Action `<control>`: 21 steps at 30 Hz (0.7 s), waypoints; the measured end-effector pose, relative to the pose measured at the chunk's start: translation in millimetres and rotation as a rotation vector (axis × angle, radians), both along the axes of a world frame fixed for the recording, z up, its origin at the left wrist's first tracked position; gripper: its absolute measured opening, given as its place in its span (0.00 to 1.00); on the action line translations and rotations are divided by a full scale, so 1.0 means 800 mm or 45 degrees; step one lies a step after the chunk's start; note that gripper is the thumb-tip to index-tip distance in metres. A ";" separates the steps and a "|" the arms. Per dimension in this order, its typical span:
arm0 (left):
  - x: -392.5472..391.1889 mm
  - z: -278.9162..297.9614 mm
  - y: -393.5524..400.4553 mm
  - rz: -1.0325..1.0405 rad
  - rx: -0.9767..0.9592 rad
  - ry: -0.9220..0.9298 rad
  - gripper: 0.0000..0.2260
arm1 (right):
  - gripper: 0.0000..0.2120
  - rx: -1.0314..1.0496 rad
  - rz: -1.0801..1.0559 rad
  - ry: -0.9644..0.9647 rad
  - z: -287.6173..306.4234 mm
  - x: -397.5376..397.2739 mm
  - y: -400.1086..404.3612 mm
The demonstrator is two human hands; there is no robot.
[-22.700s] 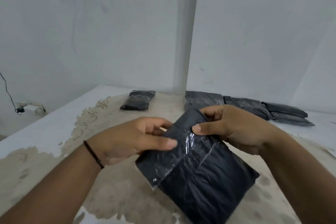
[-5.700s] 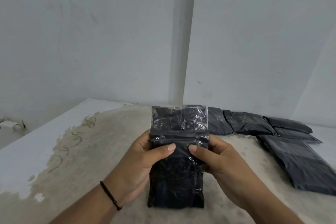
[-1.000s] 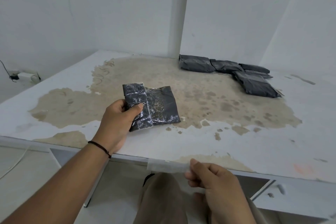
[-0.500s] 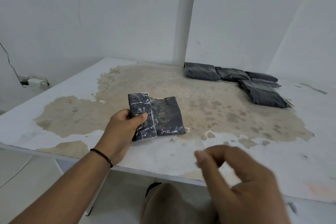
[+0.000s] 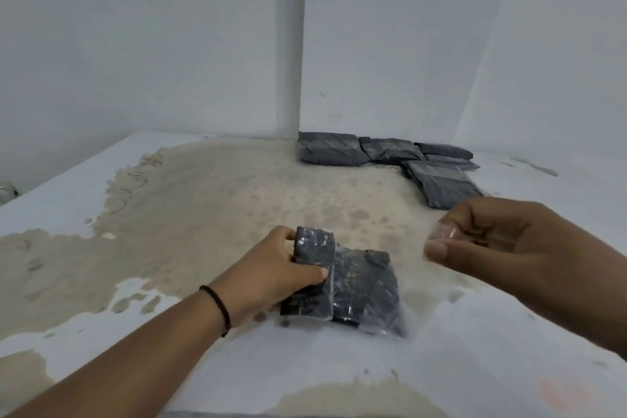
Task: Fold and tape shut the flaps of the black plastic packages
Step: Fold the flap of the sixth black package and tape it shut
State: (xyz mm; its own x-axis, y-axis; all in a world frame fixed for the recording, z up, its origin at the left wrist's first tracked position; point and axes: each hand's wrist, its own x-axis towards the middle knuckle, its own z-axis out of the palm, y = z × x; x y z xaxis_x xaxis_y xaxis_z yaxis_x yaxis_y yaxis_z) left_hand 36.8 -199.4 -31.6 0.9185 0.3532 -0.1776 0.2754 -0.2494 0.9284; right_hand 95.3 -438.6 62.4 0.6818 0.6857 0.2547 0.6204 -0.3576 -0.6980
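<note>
- My left hand [image 5: 271, 271] grips the package [image 5: 342, 285] at its left end, thumb laid over the folded flap [image 5: 314, 268], fingers curled behind its far edge. Judged purpose: to pin the fold flat so it cannot spring open before taping.
- The package lies on the table [image 5: 441, 366], near edge, centre of view, its long side running left to right. The right part shows a crumpled, glossy wrap; no tape is yet seen across the flap's edge.
- My right hand [image 5: 502, 248] hovers to the right of the package, apart from it and raised off the table. Thumb and forefinger pinch a clear strip of tape [image 5: 442, 234]; the other fingers are curled in. The strip is blurred and its full length cannot be made out.
- Judged step: bringing the tape over to seal the flap. The strip needs to land across the flap's free edge, just right of my left thumb.
- Risk noted: clear tape may curl onto itself or catch my thumb if laid too far left.
- A stack of packages [image 5: 390, 154] lies far right by the wall [image 5: 203, 44], well apart. Whether they are taped cannot be told.
</note>
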 end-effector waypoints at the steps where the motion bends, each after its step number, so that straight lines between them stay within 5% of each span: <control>1: 0.001 0.004 -0.002 -0.022 0.221 0.036 0.26 | 0.26 -0.029 0.030 0.053 -0.001 0.007 0.002; 4: 0.006 0.003 -0.003 -0.062 0.918 -0.007 0.33 | 0.26 -0.037 0.141 0.227 -0.008 0.026 0.012; 6: 0.010 -0.005 0.003 -0.142 1.071 -0.236 0.29 | 0.26 -0.064 0.200 0.312 -0.012 0.037 0.023; 10: 0.016 -0.026 0.011 -0.444 1.035 -0.571 0.08 | 0.23 -0.076 0.311 0.456 -0.015 0.051 0.043; 14: 0.013 -0.039 0.019 -0.470 0.772 -0.619 0.10 | 0.13 -0.092 0.427 0.537 -0.018 0.059 0.057; 21: 0.006 -0.039 0.024 -0.561 0.922 -0.571 0.16 | 0.06 -0.112 0.498 0.644 -0.028 0.060 0.074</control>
